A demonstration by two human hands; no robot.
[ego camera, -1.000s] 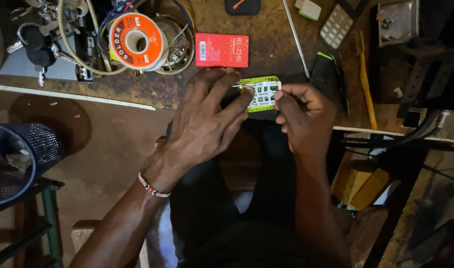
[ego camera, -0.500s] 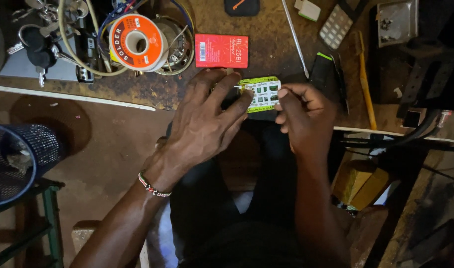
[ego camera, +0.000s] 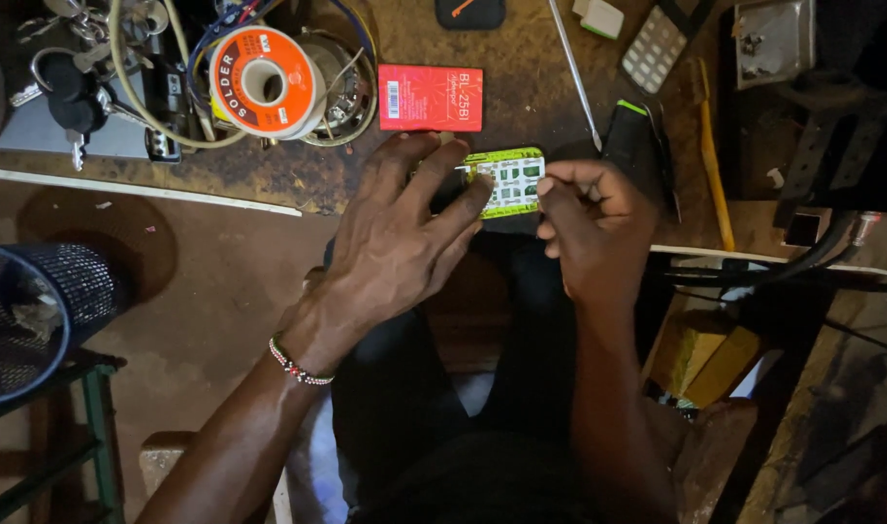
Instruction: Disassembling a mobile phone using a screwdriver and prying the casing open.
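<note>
Nothing much has moved since the earlier frames; both hands stay on the small green circuit board (ego camera: 509,181) at the front edge of the workbench (ego camera: 521,97), with only a slight shift of the fingers; the left hand (ego camera: 404,243) lies spread and flat, its fingertips pressing the board's left end to hold it down; the right hand (ego camera: 594,228) is curled nearly closed at the board's right end, thumb and forefinger pinched together, though whether they grip a tool I cannot tell; a beaded bracelet (ego camera: 298,364) circles the left wrist; just behind the board lies a red battery (ego camera: 430,97); toward the back left of the bench sits an orange spool of solder (ego camera: 267,80) among loose wires, with a bunch of keys (ego camera: 65,87) near the left edge; a thin metal rod (ego camera: 574,73) slants behind the right hand, and a small keypad (ego camera: 655,47) rests near the back right; a black mesh bin (ego camera: 26,311) stands well apart, below the bench on the left.
</note>
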